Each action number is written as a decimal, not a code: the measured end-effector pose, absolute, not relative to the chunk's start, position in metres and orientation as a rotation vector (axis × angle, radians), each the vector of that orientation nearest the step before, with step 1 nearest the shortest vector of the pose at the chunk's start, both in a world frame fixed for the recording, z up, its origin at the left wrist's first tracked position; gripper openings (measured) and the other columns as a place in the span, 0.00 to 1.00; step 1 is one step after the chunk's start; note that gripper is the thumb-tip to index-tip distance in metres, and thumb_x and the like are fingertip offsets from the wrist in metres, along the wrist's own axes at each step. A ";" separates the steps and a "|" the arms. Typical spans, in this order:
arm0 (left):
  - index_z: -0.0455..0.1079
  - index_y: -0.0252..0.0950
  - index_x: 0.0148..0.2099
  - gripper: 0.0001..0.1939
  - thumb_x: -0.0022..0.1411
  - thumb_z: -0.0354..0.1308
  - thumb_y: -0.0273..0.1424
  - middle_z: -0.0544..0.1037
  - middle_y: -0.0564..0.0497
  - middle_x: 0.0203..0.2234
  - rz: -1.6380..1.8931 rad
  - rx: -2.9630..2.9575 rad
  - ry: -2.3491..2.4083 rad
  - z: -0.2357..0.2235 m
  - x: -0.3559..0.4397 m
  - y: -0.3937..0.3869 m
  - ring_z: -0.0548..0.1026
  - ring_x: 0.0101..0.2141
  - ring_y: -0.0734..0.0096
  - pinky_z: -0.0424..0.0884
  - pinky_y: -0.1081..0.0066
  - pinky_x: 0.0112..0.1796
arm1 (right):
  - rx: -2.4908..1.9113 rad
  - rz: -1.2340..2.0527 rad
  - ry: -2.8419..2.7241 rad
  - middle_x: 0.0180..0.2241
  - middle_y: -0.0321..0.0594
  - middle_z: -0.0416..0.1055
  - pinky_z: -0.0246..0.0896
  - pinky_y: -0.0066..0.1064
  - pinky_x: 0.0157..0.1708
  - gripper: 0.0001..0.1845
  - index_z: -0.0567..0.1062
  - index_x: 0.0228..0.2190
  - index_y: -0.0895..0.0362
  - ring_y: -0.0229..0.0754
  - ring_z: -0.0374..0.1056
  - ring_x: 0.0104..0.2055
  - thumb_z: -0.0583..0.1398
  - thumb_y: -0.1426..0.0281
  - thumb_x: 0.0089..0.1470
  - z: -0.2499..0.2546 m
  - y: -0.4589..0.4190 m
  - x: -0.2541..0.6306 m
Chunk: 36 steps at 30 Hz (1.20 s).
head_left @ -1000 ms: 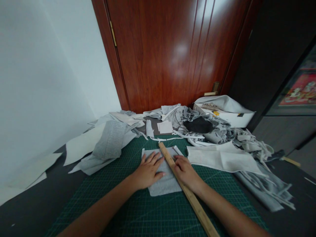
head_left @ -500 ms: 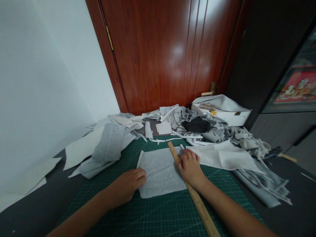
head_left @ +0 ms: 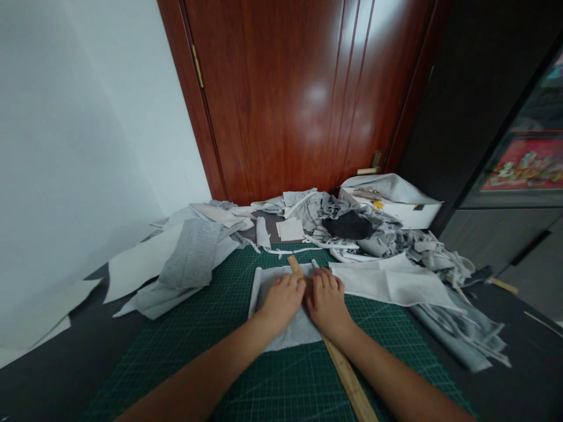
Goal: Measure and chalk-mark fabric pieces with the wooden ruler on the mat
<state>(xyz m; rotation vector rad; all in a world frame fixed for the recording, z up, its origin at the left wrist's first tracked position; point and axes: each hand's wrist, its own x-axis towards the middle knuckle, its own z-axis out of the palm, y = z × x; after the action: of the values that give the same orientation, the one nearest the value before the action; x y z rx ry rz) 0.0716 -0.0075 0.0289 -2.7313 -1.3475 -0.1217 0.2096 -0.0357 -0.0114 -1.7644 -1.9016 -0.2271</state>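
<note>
A piece of light grey knit fabric (head_left: 295, 333) lies on the green cutting mat (head_left: 246, 375), its left and right edges curled up. Slantwise across it runs a wooden ruler (head_left: 347, 375), its near end towards the bottom of the view. My left hand (head_left: 281, 302) is over the fabric with bent fingers closed against the ruler's left side. Close beside it, my right hand (head_left: 328, 302) has its fingers together at the ruler's right side, over the fabric's right edge. Both sets of fingertips are partly hidden, as is the ruler between the hands.
White cloth (head_left: 391, 281) lies right of my hands, beside a heap of grey scraps (head_left: 387, 240). Grey ribbed fabric (head_left: 189, 252) and pale pieces (head_left: 141, 261) are at left. A white box (head_left: 413, 214) stands behind, near the wooden door (head_left: 272, 99).
My left hand has moved right, from the fabric's left edge to the ruler. The ruler and my right hand have shifted slightly left in view.
</note>
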 end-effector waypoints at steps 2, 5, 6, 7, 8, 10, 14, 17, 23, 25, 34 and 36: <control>0.60 0.31 0.56 0.19 0.64 0.42 0.21 0.68 0.39 0.54 -0.384 -2.811 -1.211 0.016 0.083 -0.005 0.64 0.56 0.60 0.61 0.61 0.55 | -1.721 -0.221 -1.963 0.55 0.54 0.64 0.45 0.43 0.54 0.18 0.67 0.49 0.63 0.52 0.55 0.57 0.51 0.73 0.58 -0.008 -0.038 0.210; 0.52 0.29 0.63 0.24 0.66 0.43 0.26 0.59 0.36 0.61 -0.510 -2.827 -1.273 0.001 0.080 0.003 0.55 0.62 0.59 0.55 0.55 0.59 | -1.712 -0.158 -2.046 0.53 0.53 0.66 0.48 0.41 0.51 0.21 0.64 0.54 0.63 0.49 0.61 0.52 0.48 0.75 0.59 -0.003 -0.042 0.211; 0.51 0.29 0.64 0.25 0.67 0.43 0.29 0.57 0.37 0.62 -0.466 -2.823 -1.294 -0.002 0.076 0.006 0.52 0.63 0.57 0.52 0.52 0.60 | -1.717 -0.139 -2.067 0.53 0.53 0.67 0.48 0.41 0.51 0.22 0.63 0.54 0.62 0.48 0.62 0.52 0.48 0.75 0.59 -0.002 -0.043 0.212; 0.50 0.30 0.65 0.26 0.68 0.43 0.33 0.56 0.37 0.63 -0.407 -2.816 -1.301 -0.004 0.071 0.008 0.50 0.64 0.56 0.48 0.49 0.60 | -1.721 -0.125 -2.084 0.53 0.52 0.67 0.46 0.42 0.52 0.22 0.64 0.55 0.61 0.48 0.62 0.53 0.48 0.75 0.60 -0.001 -0.044 0.213; 0.50 0.32 0.66 0.27 0.68 0.42 0.36 0.55 0.39 0.64 -0.354 -2.804 -1.303 -0.005 0.066 0.009 0.48 0.64 0.54 0.45 0.47 0.60 | -1.724 -0.118 -2.095 0.53 0.51 0.67 0.45 0.43 0.54 0.21 0.64 0.55 0.60 0.48 0.61 0.54 0.48 0.75 0.60 -0.001 -0.045 0.214; 0.51 0.36 0.66 0.27 0.69 0.41 0.41 0.53 0.41 0.65 -0.285 -2.771 -1.327 -0.005 0.059 0.008 0.45 0.65 0.51 0.42 0.42 0.59 | -1.731 -0.101 -2.102 0.55 0.50 0.66 0.41 0.45 0.56 0.20 0.65 0.54 0.59 0.48 0.59 0.57 0.47 0.73 0.62 -0.001 -0.046 0.219; 0.52 0.39 0.66 0.29 0.68 0.41 0.44 0.52 0.42 0.65 -0.256 -2.690 -1.485 -0.003 0.054 0.002 0.44 0.64 0.41 0.43 0.37 0.57 | -1.720 -0.027 -2.143 0.58 0.48 0.63 0.43 0.41 0.57 0.21 0.67 0.53 0.58 0.45 0.56 0.60 0.46 0.73 0.62 -0.001 -0.045 0.231; 0.52 0.39 0.67 0.30 0.67 0.43 0.45 0.52 0.41 0.65 -0.256 -2.632 -1.572 -0.004 0.051 -0.001 0.43 0.63 0.36 0.43 0.34 0.55 | -1.733 -0.015 -2.191 0.59 0.48 0.61 0.43 0.40 0.57 0.22 0.67 0.53 0.59 0.45 0.55 0.61 0.47 0.76 0.59 0.002 -0.044 0.238; 0.52 0.39 0.67 0.30 0.68 0.43 0.45 0.52 0.39 0.65 -0.204 -2.573 -1.639 -0.001 0.036 -0.004 0.44 0.63 0.33 0.43 0.31 0.53 | -1.797 -0.053 -2.226 0.60 0.49 0.60 0.41 0.42 0.58 0.24 0.67 0.54 0.61 0.47 0.53 0.62 0.49 0.78 0.56 0.005 -0.045 0.241; 0.53 0.40 0.66 0.27 0.68 0.43 0.43 0.52 0.41 0.65 -0.202 -2.581 -1.610 0.004 0.032 -0.004 0.44 0.63 0.35 0.43 0.32 0.54 | -1.789 -0.038 -2.230 0.60 0.50 0.60 0.42 0.43 0.58 0.24 0.67 0.54 0.62 0.47 0.53 0.62 0.49 0.78 0.56 0.005 -0.045 0.241; 0.65 0.29 0.52 0.15 0.66 0.45 0.26 0.71 0.40 0.49 -0.379 -2.736 -1.330 0.014 0.063 -0.003 0.67 0.52 0.58 0.62 0.60 0.53 | -1.291 0.083 -1.901 0.49 0.47 0.70 0.56 0.41 0.53 0.17 0.74 0.42 0.57 0.46 0.64 0.53 0.50 0.78 0.55 0.029 -0.051 0.242; 0.64 0.32 0.51 0.14 0.67 0.46 0.30 0.71 0.42 0.48 -0.488 -2.700 -1.372 0.009 0.067 -0.003 0.67 0.51 0.57 0.62 0.58 0.53 | -1.017 0.105 -1.746 0.46 0.44 0.70 0.60 0.42 0.50 0.14 0.74 0.41 0.54 0.46 0.65 0.50 0.51 0.76 0.57 0.053 -0.072 0.241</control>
<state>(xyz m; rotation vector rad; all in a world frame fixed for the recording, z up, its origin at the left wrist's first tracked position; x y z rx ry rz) 0.0674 -0.0035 0.0089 -2.7003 -1.3715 -0.4885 0.2408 -0.0723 0.0531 -1.0166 -1.7464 0.1055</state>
